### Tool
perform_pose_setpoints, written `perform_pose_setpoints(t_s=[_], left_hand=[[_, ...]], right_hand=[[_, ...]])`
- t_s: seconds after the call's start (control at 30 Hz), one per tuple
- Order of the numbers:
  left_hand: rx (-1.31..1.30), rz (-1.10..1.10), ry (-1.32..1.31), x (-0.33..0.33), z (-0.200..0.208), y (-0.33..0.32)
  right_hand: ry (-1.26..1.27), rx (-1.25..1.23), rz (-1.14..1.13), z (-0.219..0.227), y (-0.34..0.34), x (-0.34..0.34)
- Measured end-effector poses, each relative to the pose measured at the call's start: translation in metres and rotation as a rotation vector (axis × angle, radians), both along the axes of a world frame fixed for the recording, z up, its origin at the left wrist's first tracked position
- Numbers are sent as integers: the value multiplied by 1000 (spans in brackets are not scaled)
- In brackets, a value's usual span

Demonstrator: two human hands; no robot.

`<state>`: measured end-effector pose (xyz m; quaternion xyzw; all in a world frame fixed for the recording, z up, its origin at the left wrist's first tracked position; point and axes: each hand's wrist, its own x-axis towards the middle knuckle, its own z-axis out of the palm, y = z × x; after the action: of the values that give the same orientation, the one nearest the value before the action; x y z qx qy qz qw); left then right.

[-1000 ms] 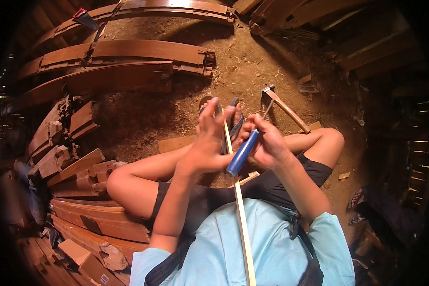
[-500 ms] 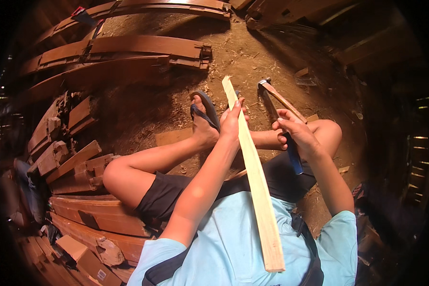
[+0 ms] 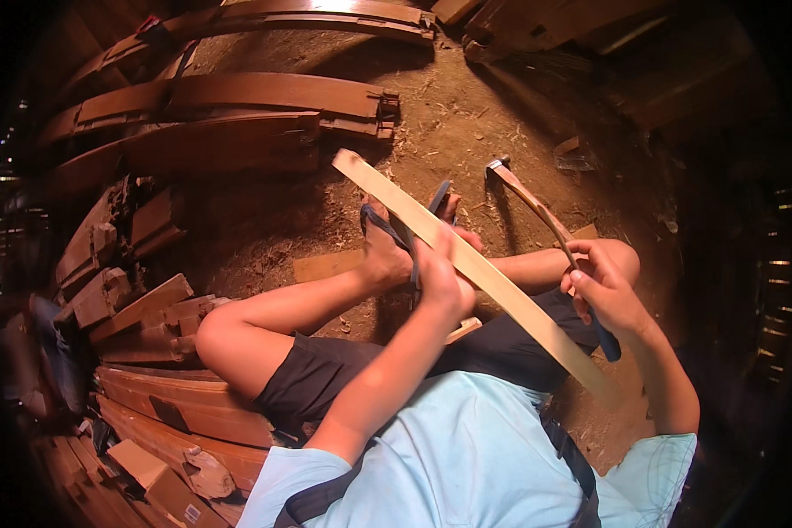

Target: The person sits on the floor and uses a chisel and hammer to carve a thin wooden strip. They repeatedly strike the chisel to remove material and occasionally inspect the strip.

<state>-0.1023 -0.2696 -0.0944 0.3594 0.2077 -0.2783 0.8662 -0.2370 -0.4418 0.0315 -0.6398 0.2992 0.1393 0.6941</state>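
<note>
A pale, squared wooden strip (image 3: pixel 519 304) slants across my lap, from above my feet down to my right thigh. My left hand (image 3: pixel 444 273) is closed around the strip near its middle, slightly blurred. Off to the right, my right hand (image 3: pixel 605 286) has its fingers curled around a tool with a dark blue handle (image 3: pixel 605 341); its working end is hard to make out. Just beyond that hand is a wooden-handled tool with a metal head (image 3: pixel 528 198), its near end beside my right knee.
Stacked brown planks (image 3: pixel 273 92) lie at the far left. Rough wood pieces (image 3: pixel 145 308) crowd my left side, and a cardboard-coloured box (image 3: pixel 154 480) stands at the lower left. Shavings cover the dirt floor (image 3: pixel 449 106). A small board (image 3: pixel 326 266) lies by my shin.
The strip's far end has swung left and its near end right, turning in my left hand. My right hand has moved right and nearer with the blue-handled tool. The wooden-handled tool stays put.
</note>
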Motion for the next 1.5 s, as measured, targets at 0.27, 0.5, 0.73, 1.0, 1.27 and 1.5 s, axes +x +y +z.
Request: perform_pose_setpoints(t_s=[0.27, 0.5, 0.73, 1.0, 1.27, 1.5], left_hand=[[-87, -416, -155, -76, 28, 30], [121, -1184, -514, -6, 18, 85], [306, -991, -497, 57, -4, 141], [376, 39, -445, 68, 11, 116], [-108, 58, -162, 58, 11, 116], [49, -70, -174, 67, -20, 122]], right_hand=[[-158, -162, 91, -47, 52, 40], [-131, -239, 321, -44, 63, 40], [-124, -361, 379, -47, 65, 21], [-118, -589, 549, -37, 100, 26], [-217, -391, 544, -37, 97, 40], [-83, -318, 704, -26, 91, 59]])
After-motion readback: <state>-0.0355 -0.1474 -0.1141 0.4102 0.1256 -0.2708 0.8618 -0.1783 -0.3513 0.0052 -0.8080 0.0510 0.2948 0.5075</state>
